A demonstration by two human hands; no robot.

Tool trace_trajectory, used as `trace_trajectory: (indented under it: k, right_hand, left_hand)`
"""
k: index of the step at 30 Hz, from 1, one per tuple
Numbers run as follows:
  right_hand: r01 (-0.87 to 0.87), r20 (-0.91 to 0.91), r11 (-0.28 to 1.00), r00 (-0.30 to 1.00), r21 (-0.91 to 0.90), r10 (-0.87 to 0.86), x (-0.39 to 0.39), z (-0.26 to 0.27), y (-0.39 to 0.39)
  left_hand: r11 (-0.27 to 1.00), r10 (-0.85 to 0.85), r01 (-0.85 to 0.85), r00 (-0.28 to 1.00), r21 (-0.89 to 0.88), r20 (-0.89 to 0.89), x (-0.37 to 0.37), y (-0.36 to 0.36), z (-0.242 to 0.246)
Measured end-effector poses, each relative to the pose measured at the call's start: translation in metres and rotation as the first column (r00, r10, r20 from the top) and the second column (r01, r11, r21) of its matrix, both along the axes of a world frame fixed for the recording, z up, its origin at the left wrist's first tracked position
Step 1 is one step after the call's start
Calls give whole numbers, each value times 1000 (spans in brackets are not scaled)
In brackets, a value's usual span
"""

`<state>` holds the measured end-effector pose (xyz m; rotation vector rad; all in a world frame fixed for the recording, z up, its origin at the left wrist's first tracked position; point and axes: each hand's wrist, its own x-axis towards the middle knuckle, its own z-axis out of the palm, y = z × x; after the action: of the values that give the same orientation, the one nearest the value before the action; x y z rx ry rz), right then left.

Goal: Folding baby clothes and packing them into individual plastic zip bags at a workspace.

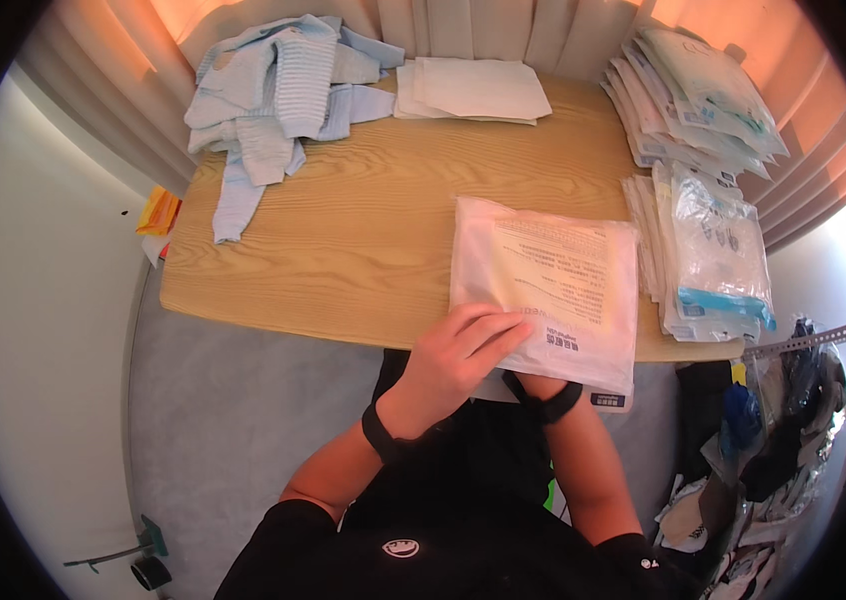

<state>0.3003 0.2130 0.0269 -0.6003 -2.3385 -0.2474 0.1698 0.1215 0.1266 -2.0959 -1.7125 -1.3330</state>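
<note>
A flat plastic garment bag [550, 292] with printed writing lies partly over the wooden table's front edge, something yellowish showing through it. My left hand [456, 360] rests on its lower left part with the fingers lying on the plastic; whether they pinch it cannot be seen. Under the bag's near edge is my right hand [543, 386], its fingers hidden by the bag, so its grip does not show. Beneath the bag a further pale sheet or bag with a dark label [609, 400] sticks out. Both wrists wear dark bands.
Light blue knitted garments [265, 90] lie heaped at the table's back left. White flat sheets or bags [479, 90] lie at the back middle. Bagged garments are piled at the back right [700, 97] and right edge [719, 247]. A metal rack [805, 341] with clothing stands lower right.
</note>
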Motion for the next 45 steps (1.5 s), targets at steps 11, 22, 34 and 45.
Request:
trace_trajectory:
  k: [11, 22, 34, 45]
  right_hand:
    - [-74, 183, 996, 980, -41, 81, -22, 32, -12]
    - [-184, 320, 973, 922, -136, 219, -40, 61, 12]
    - [-319, -77, 832, 944, -455, 320, 66, 39, -86]
    - [104, 33, 845, 994, -524, -102, 84, 52, -90]
  left_hand:
    - [998, -20, 18, 999, -60, -32, -7, -15, -18]
    - [994, -32, 32, 999, -102, 8, -14, -19, -32]
    - [959, -17, 36, 997, -280, 69, -12, -63, -51]
    - [858, 342, 299, 274, -417, 899, -2, -78, -61]
